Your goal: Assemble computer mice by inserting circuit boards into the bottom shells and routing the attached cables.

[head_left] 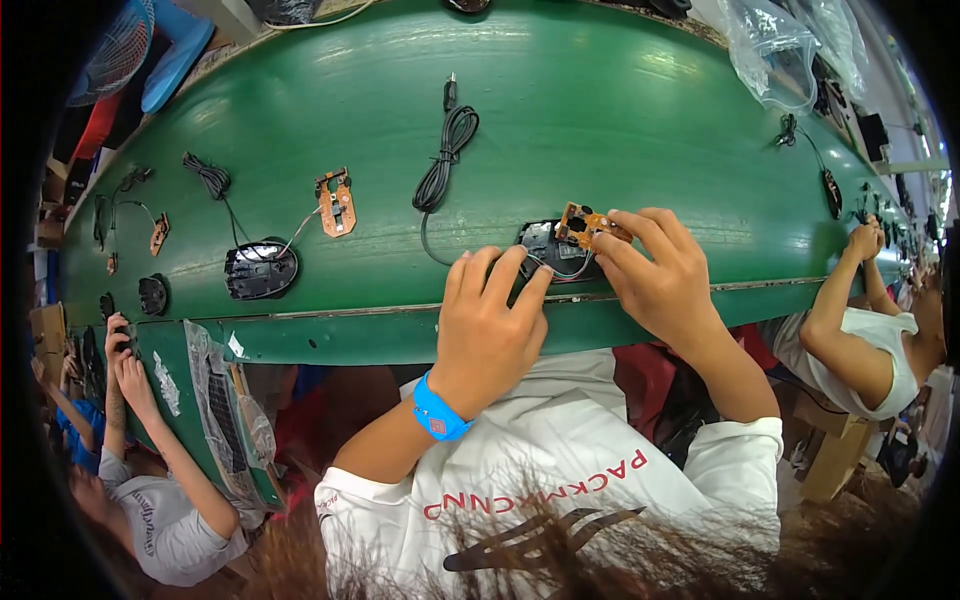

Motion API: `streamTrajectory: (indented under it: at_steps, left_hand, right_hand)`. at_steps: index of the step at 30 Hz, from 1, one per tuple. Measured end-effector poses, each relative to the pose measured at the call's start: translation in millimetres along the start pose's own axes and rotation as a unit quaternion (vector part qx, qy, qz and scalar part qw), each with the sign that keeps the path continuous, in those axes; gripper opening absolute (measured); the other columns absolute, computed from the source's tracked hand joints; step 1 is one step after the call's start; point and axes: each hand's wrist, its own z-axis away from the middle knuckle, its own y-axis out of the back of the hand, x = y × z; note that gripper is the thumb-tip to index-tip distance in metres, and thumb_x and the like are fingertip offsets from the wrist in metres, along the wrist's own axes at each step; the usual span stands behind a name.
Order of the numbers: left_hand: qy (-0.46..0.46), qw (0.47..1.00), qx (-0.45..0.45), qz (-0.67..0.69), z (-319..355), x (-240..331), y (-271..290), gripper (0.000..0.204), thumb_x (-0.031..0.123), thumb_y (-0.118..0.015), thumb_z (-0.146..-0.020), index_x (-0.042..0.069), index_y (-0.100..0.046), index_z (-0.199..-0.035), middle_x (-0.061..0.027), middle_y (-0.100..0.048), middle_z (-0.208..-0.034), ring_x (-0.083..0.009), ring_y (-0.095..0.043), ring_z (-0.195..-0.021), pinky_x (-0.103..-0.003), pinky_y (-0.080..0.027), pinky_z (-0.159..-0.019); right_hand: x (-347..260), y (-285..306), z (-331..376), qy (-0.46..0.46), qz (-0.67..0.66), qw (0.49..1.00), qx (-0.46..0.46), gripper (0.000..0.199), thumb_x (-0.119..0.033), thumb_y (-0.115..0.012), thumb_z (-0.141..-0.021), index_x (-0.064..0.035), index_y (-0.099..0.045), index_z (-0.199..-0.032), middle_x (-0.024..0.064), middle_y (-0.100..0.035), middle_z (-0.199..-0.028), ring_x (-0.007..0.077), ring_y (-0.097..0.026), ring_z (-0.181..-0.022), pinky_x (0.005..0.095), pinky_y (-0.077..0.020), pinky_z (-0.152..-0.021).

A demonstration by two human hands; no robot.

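Observation:
A small orange-brown circuit board (578,224) is gripped at its right side by the fingers of my right hand (655,275). It is tilted over a black mouse shell (538,238), which lies on the green belt. Thin wires (577,275) curve from the shell's near side up towards the board. My left hand (495,315), with a blue wristband, has its fingers spread at the shell's left side, by the cable and wires. Its fingertips partly cover where the cable meets the shell. The bundled black cable (447,155) stretches away from me, its plug at the far end.
To the left lies another black shell (260,270) wired to a circuit board (337,205), with more mouse parts beyond. A seam (380,312) runs along the belt's near side. Co-workers sit on both sides; a clear plastic bag (770,60) hangs at the far right.

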Motion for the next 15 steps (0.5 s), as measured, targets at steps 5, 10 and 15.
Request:
streamTrajectory:
  at_steps: [5, 10, 15]
  left_hand:
    - [0.014, 1.000, 0.002, -0.007, 5.6, 4.1, -6.2, 0.045, 0.007, -0.069, -0.077, 0.008, -0.070, -0.122, -0.0173, -0.058, -0.128, -0.0388, -0.053, -0.118, -0.057, -0.042, -0.102]
    - [0.020, 0.999, -0.006, -0.027, 7.3, 5.9, -9.8, 0.048, 0.008, -0.068, -0.077, 0.008, -0.069, -0.125, -0.0176, -0.055, -0.132, -0.0394, -0.050, -0.120, -0.057, -0.041, -0.104]
    - [0.015, 0.999, -0.018, -0.024, 7.9, 3.7, -7.4, 0.049, 0.008, -0.068, -0.076, 0.008, -0.069, -0.125, -0.0175, -0.053, -0.135, -0.0399, -0.049, -0.122, -0.057, -0.040, -0.104]
  right_hand:
    - [3.9, -2.0, 0.9, 0.011, -0.027, 1.000, -0.001, 0.028, -0.005, -0.079, -0.075, -0.0066, -0.070, -0.102, 0.0118, -0.069, -0.112, 0.0297, -0.065, -0.095, 0.0399, -0.0574, -0.075]
    - [4.3, 1.3, 0.3, 0.017, -0.064, 0.998, 0.007, 0.034, -0.002, -0.082, -0.072, -0.0066, -0.071, -0.103, 0.0126, -0.069, -0.112, 0.0312, -0.066, -0.094, 0.0403, -0.0574, -0.075]
    - [8.0, 2.5, -1.4, 0.063, -0.085, 0.994, -0.010, 0.038, 0.000, -0.081, -0.071, -0.0073, -0.071, -0.107, 0.0134, -0.068, -0.115, 0.0322, -0.066, -0.094, 0.0408, -0.0576, -0.076]
